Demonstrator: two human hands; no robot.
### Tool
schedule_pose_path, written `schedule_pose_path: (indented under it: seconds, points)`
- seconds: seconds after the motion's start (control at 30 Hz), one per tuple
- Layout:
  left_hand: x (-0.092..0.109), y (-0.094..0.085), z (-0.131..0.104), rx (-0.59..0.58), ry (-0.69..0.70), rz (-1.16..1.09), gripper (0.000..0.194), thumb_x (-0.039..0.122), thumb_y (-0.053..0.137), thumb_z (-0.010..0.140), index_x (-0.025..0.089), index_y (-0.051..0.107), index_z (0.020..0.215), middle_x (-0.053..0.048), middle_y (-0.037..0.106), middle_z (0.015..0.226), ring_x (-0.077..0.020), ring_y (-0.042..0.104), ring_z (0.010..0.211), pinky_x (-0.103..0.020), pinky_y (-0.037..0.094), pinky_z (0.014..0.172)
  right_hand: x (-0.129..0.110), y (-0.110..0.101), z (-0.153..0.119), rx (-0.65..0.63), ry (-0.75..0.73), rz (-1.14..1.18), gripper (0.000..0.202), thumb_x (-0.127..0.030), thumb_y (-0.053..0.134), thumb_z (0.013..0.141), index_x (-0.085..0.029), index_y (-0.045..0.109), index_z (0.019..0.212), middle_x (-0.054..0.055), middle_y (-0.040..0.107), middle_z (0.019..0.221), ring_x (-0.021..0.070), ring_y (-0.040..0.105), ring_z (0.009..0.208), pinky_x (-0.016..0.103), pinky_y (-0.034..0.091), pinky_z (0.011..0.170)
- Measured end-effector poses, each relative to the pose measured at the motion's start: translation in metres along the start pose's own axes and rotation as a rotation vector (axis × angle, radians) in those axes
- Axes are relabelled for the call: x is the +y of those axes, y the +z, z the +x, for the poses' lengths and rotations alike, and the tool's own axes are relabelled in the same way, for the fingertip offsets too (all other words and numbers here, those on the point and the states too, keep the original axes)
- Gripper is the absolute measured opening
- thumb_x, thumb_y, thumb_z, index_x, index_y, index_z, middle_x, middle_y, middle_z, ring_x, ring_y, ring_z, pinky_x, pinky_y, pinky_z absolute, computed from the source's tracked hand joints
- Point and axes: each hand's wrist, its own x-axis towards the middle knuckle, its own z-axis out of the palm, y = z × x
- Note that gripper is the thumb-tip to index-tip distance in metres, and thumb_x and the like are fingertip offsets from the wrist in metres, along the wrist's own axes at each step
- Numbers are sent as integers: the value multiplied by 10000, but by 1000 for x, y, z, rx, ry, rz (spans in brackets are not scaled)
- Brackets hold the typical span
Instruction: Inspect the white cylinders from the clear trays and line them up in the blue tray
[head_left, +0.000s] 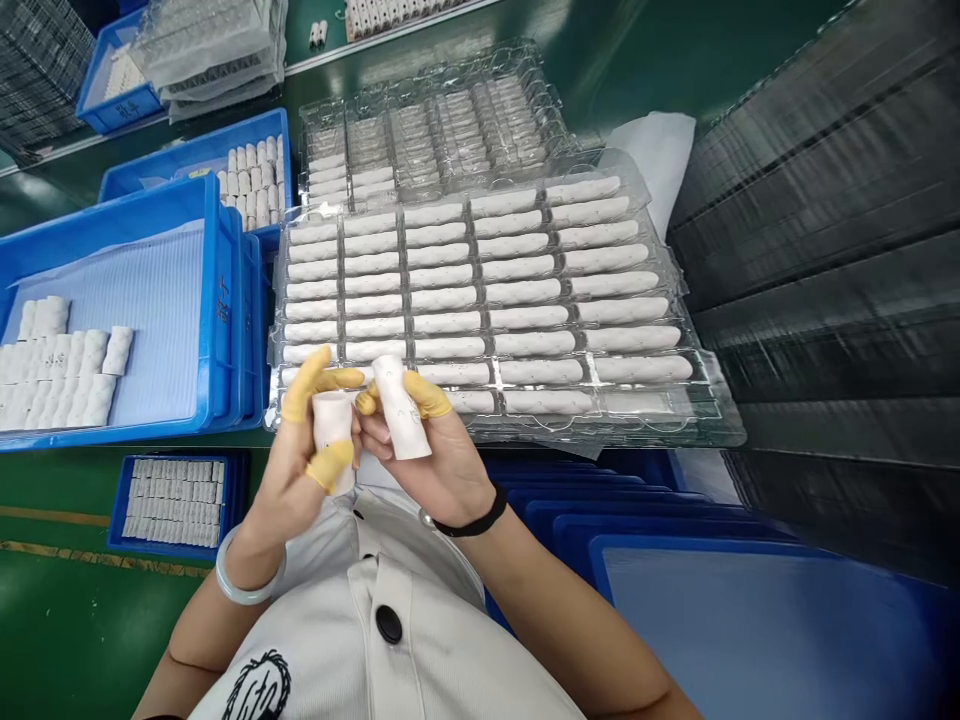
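Observation:
Between the yellow-capped fingers and thumb of my left hand (289, 485) is a short white wavy tube (332, 418), held nearly upright. My right hand (454, 465) grips another white wavy tube (403, 412), which tilts and carries faint dark marks. The two tubes are close together in front of my body, by the near edge of a clear plastic tray (716, 410). Rows of long white wavy pieces (532, 344) fill most of that tray's slots. Fingertips partly hide both held tubes.
Left of the tray, stacked blue bins (206, 340) hold white tubes (56, 375). Farther back lie another clear tray (442, 120) and a blue bin (180, 160). Dark stacked trays (825, 240) rise at right. Blue crates (675, 545) and a small filled bin (116, 520) sit below.

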Motion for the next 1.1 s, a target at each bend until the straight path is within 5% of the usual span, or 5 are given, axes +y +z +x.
schedule_pose_path:
  seconds: [0.13,0.23,0.47,0.63,1.1]
  points:
    - [4,0,13,226,-502,-510,522,177,528,910,188,457,1427,-66,676,958,-106,587,631,-245,530,628,-1,-2,-1,5,-18,-28,299,-412,811,696,-134,732,773,7,661,655,64,448,493,195,368,465]
    - [6,-1,25,312,-646,-714,452,81,504,884,136,539,1332,-71,680,915,-125,640,704,-242,555,695,4,-5,-1,39,-46,-73,302,-417,792,746,-133,748,841,20,678,702,77,491,547,202,419,510]
    - [6,3,40,468,-814,-956,366,46,358,932,38,579,1225,-125,680,925,-148,706,776,-248,597,767,5,-10,2,108,28,-4,225,-341,774,809,-137,757,901,31,743,912,106,639,770,203,544,635]
    - [5,7,43,592,-899,-981,362,122,333,1000,10,531,1281,-180,706,1049,-201,738,921,-278,601,847,1,-7,6,245,91,121,273,-217,524,994,-132,736,844,14,757,868,94,692,740,201,589,624]
    - [10,8,45,603,-912,-1101,470,209,298,1049,-7,373,1460,-206,708,1177,-196,746,986,-228,615,829,-2,-5,4,200,128,219,260,-186,441,1020,-141,688,953,24,752,877,100,712,740,198,633,667]
